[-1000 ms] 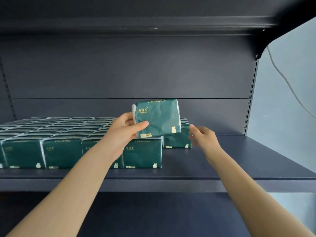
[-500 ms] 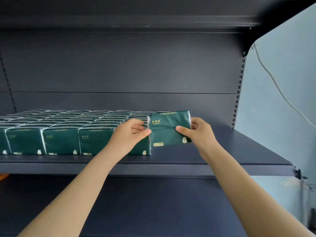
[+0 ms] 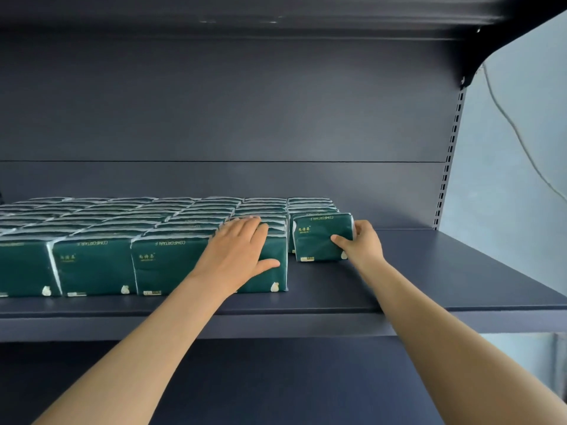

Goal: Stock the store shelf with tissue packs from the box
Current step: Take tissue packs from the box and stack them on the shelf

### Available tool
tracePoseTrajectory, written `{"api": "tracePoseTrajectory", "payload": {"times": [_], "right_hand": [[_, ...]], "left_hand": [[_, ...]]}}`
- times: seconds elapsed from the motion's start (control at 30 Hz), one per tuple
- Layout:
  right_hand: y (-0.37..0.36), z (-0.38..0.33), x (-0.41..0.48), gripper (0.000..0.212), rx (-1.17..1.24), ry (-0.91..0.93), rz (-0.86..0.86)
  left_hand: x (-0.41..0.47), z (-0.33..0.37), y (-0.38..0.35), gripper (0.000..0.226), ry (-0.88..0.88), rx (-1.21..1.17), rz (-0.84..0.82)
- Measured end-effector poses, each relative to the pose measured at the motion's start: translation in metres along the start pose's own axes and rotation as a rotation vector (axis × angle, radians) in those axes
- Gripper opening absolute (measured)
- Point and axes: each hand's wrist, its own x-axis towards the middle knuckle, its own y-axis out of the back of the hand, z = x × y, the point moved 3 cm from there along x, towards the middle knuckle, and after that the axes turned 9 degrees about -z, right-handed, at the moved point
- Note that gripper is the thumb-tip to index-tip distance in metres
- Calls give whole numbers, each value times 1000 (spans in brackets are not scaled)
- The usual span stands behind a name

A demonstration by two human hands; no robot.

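Observation:
Several rows of dark green tissue packs (image 3: 101, 265) stand upright on the dark shelf (image 3: 429, 277), filling its left and middle. One green tissue pack (image 3: 319, 234) stands at the front of the shorter rightmost row. My right hand (image 3: 360, 243) grips its right edge, thumb across the front face. My left hand (image 3: 237, 253) lies flat with straight fingers over the top and front of the front pack (image 3: 270, 271) in the neighbouring row. The box is out of view.
Bare shelf surface extends to the right of the packs up to the slotted upright (image 3: 445, 179). Another shelf board (image 3: 276, 13) hangs overhead. A thin cable (image 3: 515, 130) runs down the pale wall at right. A lower shelf (image 3: 291, 388) lies beneath my arms.
The pack went from my left hand, held above the rows, down to the shelf at the front of the rightmost row. My left hand let go and now lies on the neighbouring row.

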Motion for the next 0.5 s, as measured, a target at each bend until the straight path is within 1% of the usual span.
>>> {"api": "tracePoseTrajectory", "payload": {"times": [0.13,0.3,0.4,0.5], "right_hand": [[-16,8,16,40,-101,-10,-26],[-22,10,18,47,-154,-1,-26],[-21,7,17,36,-246,-6,-43],[-19,0,15,31,-237,-36,-56]], "left_hand": [[5,0,-10,66,-67,7,29],[4,0,-12,64,-66,-19,53],[5,0,-14,65,-72,-14,45],[5,-1,-13,65,-87,-26,14]]}}
